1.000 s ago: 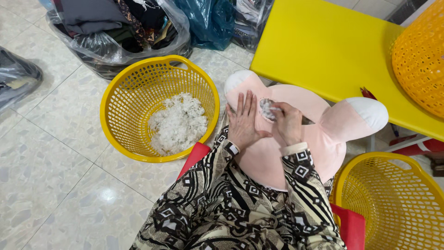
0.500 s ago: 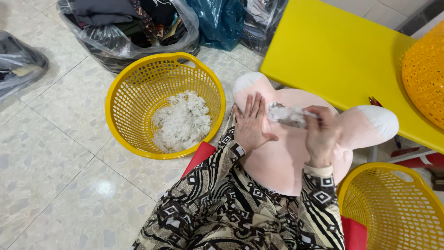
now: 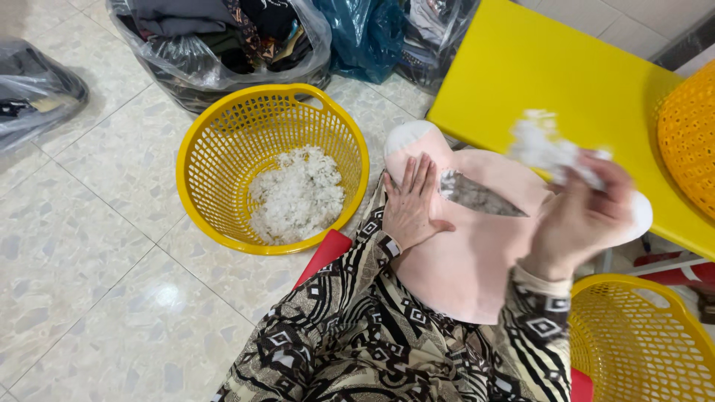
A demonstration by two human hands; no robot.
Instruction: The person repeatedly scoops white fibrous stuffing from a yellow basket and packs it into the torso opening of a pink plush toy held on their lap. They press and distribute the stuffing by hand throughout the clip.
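A pink plush toy point(image 3: 469, 253) with white-tipped ends lies on my lap. It has a slit-like opening point(image 3: 480, 197) in its middle. My left hand point(image 3: 412, 201) rests flat on the toy, fingers together, just left of the opening. My right hand point(image 3: 585, 216) is raised above the toy's right side, blurred, and grips a tuft of white stuffing point(image 3: 547, 145). A yellow basket point(image 3: 208, 126) on the floor to the left holds a heap of white stuffing point(image 3: 294, 195).
A yellow table point(image 3: 558, 67) stands behind the toy, with an orange basket point(image 3: 689, 141) at its right edge. Another yellow basket point(image 3: 640, 350) sits at lower right. Plastic bags of clothes point(image 3: 216, 45) line the back; a grey bag point(image 3: 33, 93) lies far left.
My right hand has pulled a tuft of white stuffing out of the toy's opening and lifted it up and to the right. The left hand has stayed flat on the toy.
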